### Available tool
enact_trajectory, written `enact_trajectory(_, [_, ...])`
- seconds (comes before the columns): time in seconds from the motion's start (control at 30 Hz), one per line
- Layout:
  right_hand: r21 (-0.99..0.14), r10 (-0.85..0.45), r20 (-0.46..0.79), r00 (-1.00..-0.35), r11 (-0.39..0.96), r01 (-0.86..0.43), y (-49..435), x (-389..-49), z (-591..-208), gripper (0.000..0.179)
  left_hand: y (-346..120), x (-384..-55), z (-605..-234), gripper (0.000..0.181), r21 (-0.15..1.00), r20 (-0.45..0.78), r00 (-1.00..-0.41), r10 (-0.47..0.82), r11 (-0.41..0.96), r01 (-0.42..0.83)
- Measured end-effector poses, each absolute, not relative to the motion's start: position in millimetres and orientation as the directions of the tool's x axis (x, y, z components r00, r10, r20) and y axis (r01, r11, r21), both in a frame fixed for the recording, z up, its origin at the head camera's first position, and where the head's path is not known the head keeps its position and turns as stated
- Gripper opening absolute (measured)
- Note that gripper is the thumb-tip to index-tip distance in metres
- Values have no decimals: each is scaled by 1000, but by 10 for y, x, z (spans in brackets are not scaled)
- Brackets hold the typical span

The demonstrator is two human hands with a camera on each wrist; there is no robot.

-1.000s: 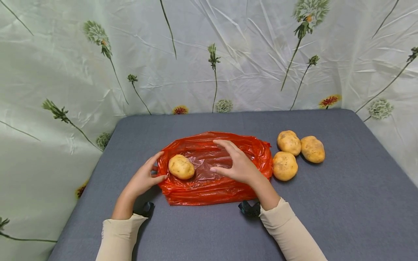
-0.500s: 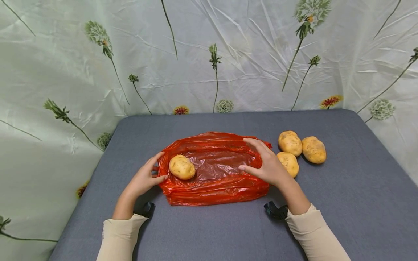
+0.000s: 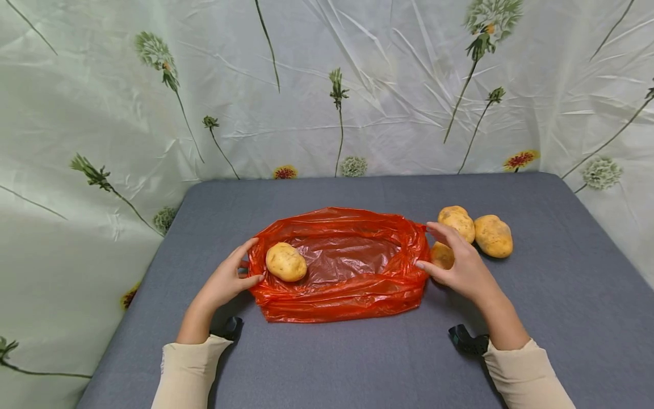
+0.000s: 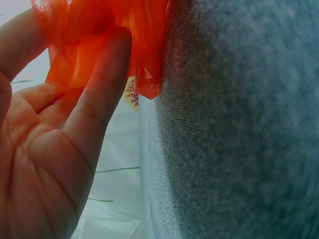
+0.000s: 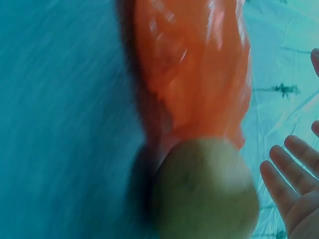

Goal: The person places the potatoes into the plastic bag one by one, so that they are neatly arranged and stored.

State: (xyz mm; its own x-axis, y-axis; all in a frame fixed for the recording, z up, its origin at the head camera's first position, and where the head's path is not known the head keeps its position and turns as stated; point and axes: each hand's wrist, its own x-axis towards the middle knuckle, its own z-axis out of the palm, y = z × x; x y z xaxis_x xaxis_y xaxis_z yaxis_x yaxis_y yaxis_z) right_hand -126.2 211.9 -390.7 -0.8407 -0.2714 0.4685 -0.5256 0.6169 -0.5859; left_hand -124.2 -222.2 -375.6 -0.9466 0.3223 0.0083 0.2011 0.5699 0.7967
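My left grip (image 3: pixel 221 282) pinches the red bag (image 3: pixel 342 305) by its left end — thin, slick film, probably tears if yanked — with one potato (image 3: pixel 286 262) inside, while my right grip (image 3: pixel 466 274), spread and empty, hangs by the near potato (image 3: pixel 441 255) right of the bag, likely firm, best cupped round its sides.

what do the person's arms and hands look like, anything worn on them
Both the left hand and right hand are bare, no gloves. The left sleeve and right sleeve are plain cream, ending short of the wrists. A small, dark, curved device shows by each wrist, one on the left, one on the right.
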Motion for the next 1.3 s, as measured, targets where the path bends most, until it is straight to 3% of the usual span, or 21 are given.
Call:
enact_trajectory(0.53, [-529, -205, 512, -834, 691, -494, 2531, -1177, -4048, 77, -2225, -1236, -3749, 73, 790, 4, -948, 319, 580, 198])
enact_trajectory(0.83, [-656, -156, 359, -920, 659, -368, 2646, -1127, -4138, 73, -2217, -1230, -3735, 73, 783, 3, -948, 318, 589, 200])
enact_trajectory(1.0, [-671, -144, 254, -956, 686, -282, 2651, -1099, -4167, 69, -2217, -1233, -3740, 73, 781, 3, -948, 318, 591, 200])
enact_trajectory(1.3, [-669, -119, 278, -953, 688, -281, 2646, -1099, -4182, 66, -2336, -1338, -4010, 77, 780, 8, -949, 315, 592, 203])
